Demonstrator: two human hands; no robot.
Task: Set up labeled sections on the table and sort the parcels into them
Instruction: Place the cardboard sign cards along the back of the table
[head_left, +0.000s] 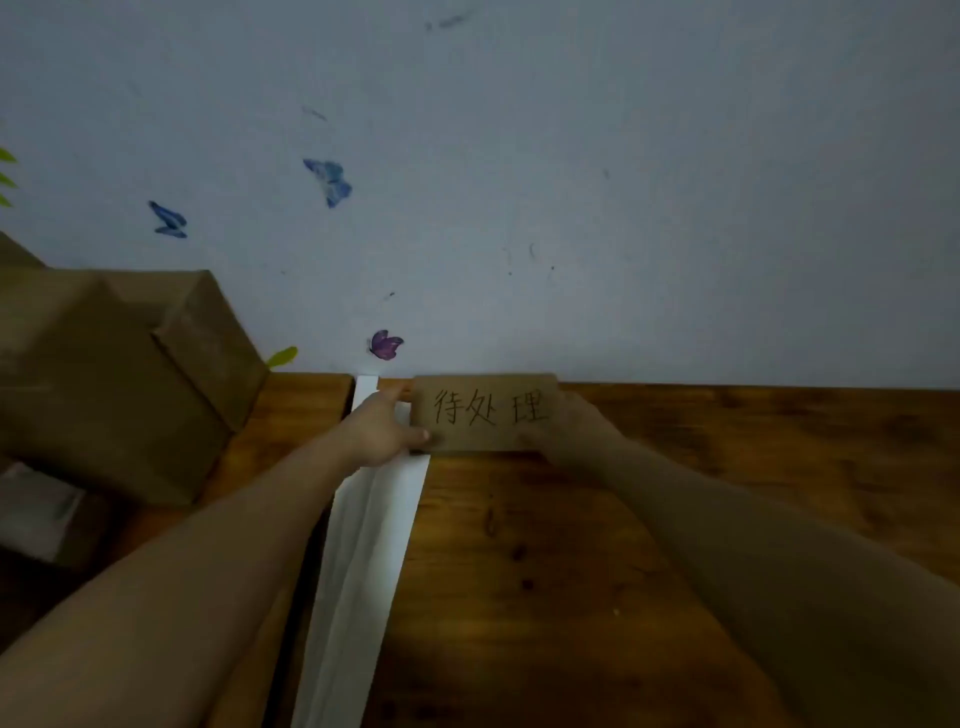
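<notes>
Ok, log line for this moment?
step: label setup | left hand: pinches label | right hand: grips label | where: table back edge, right of white strip

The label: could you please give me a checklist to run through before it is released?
1. Label gripped at both ends, left hand at its left edge and right hand at its right: ok.
2. Writing upright and facing the camera: ok.
3. Label is right of the white strip: ok.
4. Label leans on the wall or can stand alone: cannot tell.
5. Boxes sit left of the strip, apart from the label: ok.
</notes>
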